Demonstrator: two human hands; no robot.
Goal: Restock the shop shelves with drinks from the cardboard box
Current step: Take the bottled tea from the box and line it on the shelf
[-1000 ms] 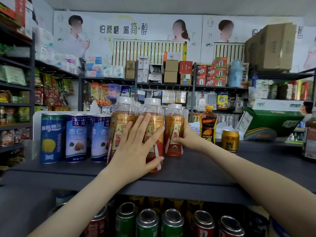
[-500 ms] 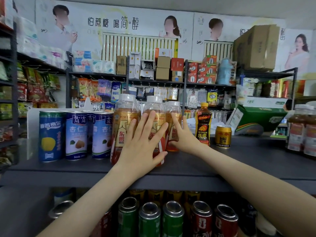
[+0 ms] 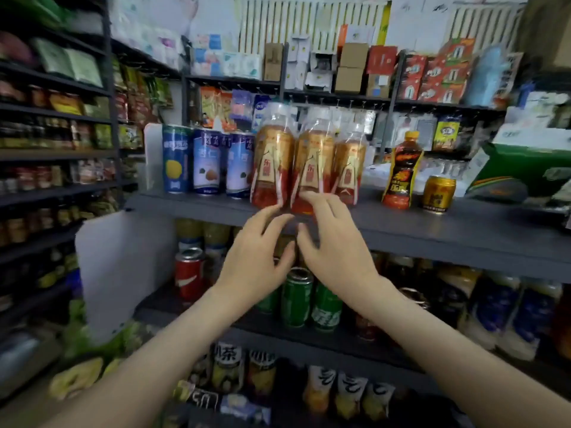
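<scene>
Hovering just below the gold bottles point(image 3: 312, 168), the left hand point(image 3: 256, 264) and right hand point(image 3: 336, 254) are both loosely spread and hold nothing. Their fingertips reach up to the bottle bases, but blur hides whether they touch.

The bottles stand upright, close-packed, at the front lip of the grey shelf point(image 3: 448, 230). That is the likely trouble: they are tall and narrow-footed with little board before them, so a stray brush from a finger could, I judge, rock one forward off the edge. It would fall onto the cans racked directly beneath. A sideways knock could also topple the neighbours in the row.

- Gold bottles: three in the front rank; any behind them cannot be made out.
- Left of them, touching the row: three blue cans point(image 3: 207, 162).
- Right of them, apart: one dark bottle point(image 3: 401, 171) with an orange cap, then one gold can point(image 3: 438, 193).
- Below them: one red can point(image 3: 189, 273), and green cans point(image 3: 296, 301), seemingly three, partly hidden by the hands.

The cardboard box itself is out of view.
</scene>
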